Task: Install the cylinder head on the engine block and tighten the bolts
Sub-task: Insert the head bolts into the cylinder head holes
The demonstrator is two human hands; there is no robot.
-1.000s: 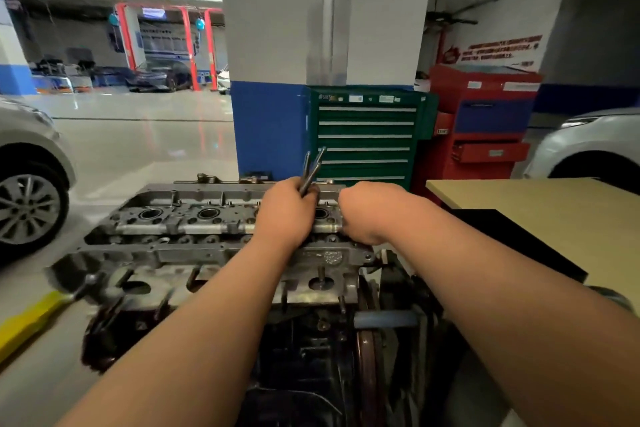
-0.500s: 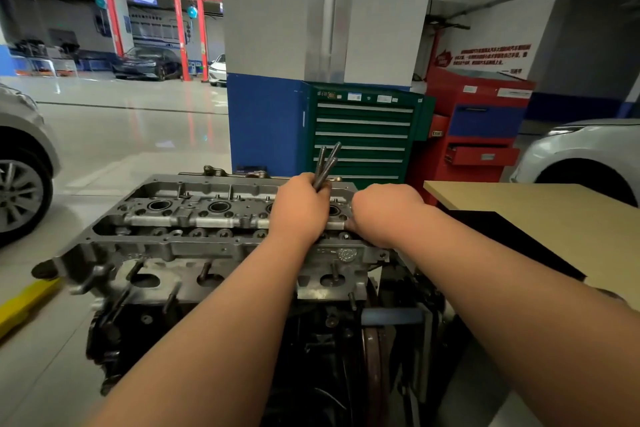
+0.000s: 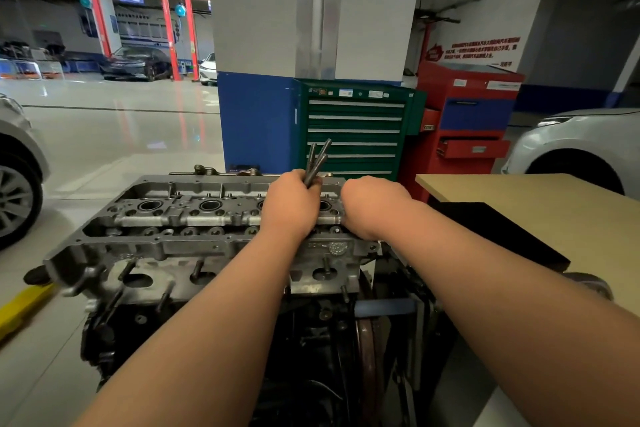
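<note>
The grey aluminium cylinder head (image 3: 180, 218) lies on top of the dark engine block (image 3: 304, 350), its round bores facing up. My left hand (image 3: 291, 204) grips a bundle of long dark head bolts (image 3: 317, 161), whose threaded ends stick up above the fist. My right hand (image 3: 372, 206) is curled over the right end of the head, next to the left hand. The right hand's fingers are hidden behind its back, so what they touch or hold does not show.
A tan table (image 3: 540, 204) with a black mat (image 3: 491, 229) stands close on the right. Behind the engine are a blue-and-white pillar (image 3: 263, 121), a green tool cabinet (image 3: 356, 128) and a red one (image 3: 467, 121). White cars (image 3: 581, 146) flank both sides; a yellow bar (image 3: 20, 305) lies low on the left.
The view has shifted slightly, so the engine sits a little further right and closer. Both hands stay at the right end of the head, the bolts still in the left fist.
</note>
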